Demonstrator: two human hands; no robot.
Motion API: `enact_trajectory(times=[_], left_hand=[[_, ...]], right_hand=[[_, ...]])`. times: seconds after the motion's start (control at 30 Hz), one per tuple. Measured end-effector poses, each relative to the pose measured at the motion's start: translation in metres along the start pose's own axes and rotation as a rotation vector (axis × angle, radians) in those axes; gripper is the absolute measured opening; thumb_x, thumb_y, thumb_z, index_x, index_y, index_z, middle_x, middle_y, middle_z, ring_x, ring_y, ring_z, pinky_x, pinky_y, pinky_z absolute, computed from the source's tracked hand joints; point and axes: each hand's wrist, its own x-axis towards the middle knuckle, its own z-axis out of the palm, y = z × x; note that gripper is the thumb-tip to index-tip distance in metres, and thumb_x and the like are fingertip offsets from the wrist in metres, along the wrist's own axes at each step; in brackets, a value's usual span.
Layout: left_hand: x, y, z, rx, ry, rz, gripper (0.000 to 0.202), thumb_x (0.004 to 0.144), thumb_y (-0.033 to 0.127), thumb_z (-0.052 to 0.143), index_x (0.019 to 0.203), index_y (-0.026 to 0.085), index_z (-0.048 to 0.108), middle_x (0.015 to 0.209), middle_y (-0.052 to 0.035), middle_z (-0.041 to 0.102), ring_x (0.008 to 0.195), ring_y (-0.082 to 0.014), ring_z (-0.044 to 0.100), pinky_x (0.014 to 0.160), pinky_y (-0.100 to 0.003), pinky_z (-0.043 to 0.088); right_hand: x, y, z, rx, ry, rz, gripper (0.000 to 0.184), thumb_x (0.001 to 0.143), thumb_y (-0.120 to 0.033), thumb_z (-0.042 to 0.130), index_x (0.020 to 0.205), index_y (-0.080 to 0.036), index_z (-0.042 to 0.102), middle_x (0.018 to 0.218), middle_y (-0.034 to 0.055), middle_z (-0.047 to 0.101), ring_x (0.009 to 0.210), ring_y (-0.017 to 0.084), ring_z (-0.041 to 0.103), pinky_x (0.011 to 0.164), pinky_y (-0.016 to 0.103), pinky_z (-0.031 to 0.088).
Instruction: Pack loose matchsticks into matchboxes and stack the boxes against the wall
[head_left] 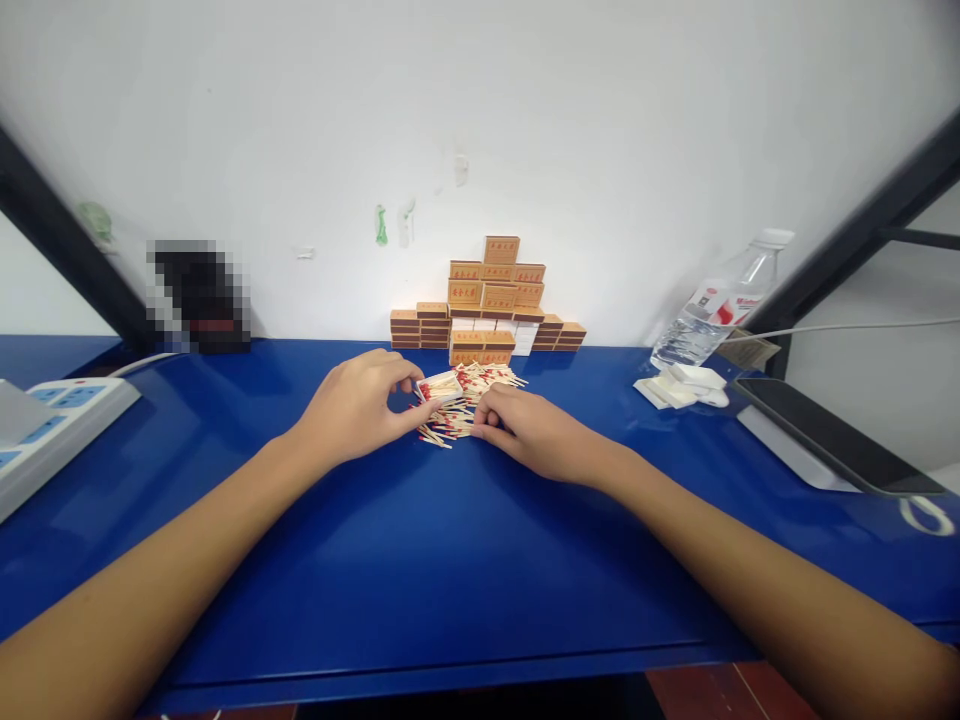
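Note:
Between the thumb and fingers of my left hand [364, 402] is a small white matchbox tray [440, 386] with red-tipped matches in it. My right hand [529, 428] is at the right side of a loose pile of matches [450, 428], its thumb and fingers pinched together. Whatever is in that pinch is too small to make out. Behind the pile stand stacked matchboxes [498, 297], orange-brown with red print, stepped up to a single box on top. Several white trays show low in the stack.
The blue table [420, 560] meets a white wall [300, 120]. A tilted water bottle [716, 300], white adapters [686, 385] and a phone [836, 432] are on the right. On the left are a power strip [67, 435] and a pixelated dark object [202, 295].

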Motion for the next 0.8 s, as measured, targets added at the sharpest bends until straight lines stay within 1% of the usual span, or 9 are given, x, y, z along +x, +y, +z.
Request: enact_trajectory(times=[0.07,0.17,0.27,0.4,0.53,0.63,0.8], left_hand=[[0.0,-0.001,0.0,-0.002,-0.013,-0.003,0.025,0.088,0.041,0.072,0.097,0.018,0.075,0.085,-0.003,0.071,0.076,-0.0181,0.063,0.069,-0.031,0.047],[0.0,-0.001,0.0,-0.007,-0.018,-0.008,0.025,0.088,0.042,0.072,0.096,0.018,0.075,0.085,-0.0032,0.071,0.076,-0.0184,0.063,0.069,-0.031,0.047],[0.0,-0.001,0.0,-0.014,-0.012,-0.003,0.025,0.089,0.042,0.071,0.096,0.018,0.075,0.085,-0.0035,0.071,0.076,-0.0183,0.064,0.068,-0.031,0.047],[0.0,-0.001,0.002,-0.022,-0.015,0.004,0.027,0.089,0.044,0.07,0.096,0.018,0.074,0.085,-0.0037,0.071,0.074,-0.0177,0.063,0.067,-0.03,0.046],[-0.001,-0.001,0.002,-0.025,-0.019,0.011,0.03,0.091,0.047,0.069,0.096,0.018,0.074,0.084,-0.0039,0.071,0.074,-0.0177,0.062,0.067,-0.031,0.046],[-0.001,0.0,0.002,-0.022,-0.021,0.009,0.032,0.091,0.049,0.069,0.097,0.018,0.074,0.085,-0.0039,0.071,0.074,-0.0177,0.062,0.067,-0.031,0.046],[-0.001,-0.001,0.001,-0.027,-0.036,-0.005,0.031,0.091,0.048,0.069,0.097,0.018,0.074,0.085,-0.0046,0.071,0.074,-0.0178,0.062,0.067,-0.031,0.046]], right_hand=[[-0.003,0.004,-0.005,-0.005,-0.025,0.0,0.011,0.103,-0.025,0.058,0.094,-0.019,0.059,0.094,0.0054,0.063,0.082,0.019,0.056,0.075,0.032,0.042],[-0.005,0.007,-0.008,-0.001,-0.007,-0.015,0.01,0.102,-0.028,0.061,0.097,-0.019,0.059,0.096,0.0057,0.062,0.085,0.019,0.055,0.075,0.032,0.042],[-0.004,0.005,-0.006,0.019,0.013,-0.06,0.011,0.102,-0.03,0.061,0.101,-0.02,0.06,0.1,0.0067,0.061,0.087,0.02,0.055,0.077,0.032,0.043],[-0.002,0.002,-0.001,0.029,0.009,-0.085,0.011,0.103,-0.027,0.057,0.095,-0.02,0.059,0.1,0.0068,0.061,0.087,0.019,0.055,0.078,0.032,0.043],[-0.002,0.004,-0.003,0.024,0.003,-0.071,0.012,0.104,-0.027,0.055,0.095,-0.02,0.058,0.099,0.0073,0.062,0.087,0.02,0.056,0.078,0.032,0.043],[-0.002,0.008,-0.009,0.032,0.018,-0.048,0.011,0.104,-0.026,0.054,0.096,-0.02,0.058,0.099,0.0075,0.062,0.088,0.02,0.056,0.077,0.032,0.043],[-0.004,0.017,-0.02,0.044,0.056,-0.03,0.014,0.104,-0.028,0.053,0.095,-0.02,0.058,0.1,0.0071,0.059,0.085,0.02,0.056,0.078,0.033,0.046]])
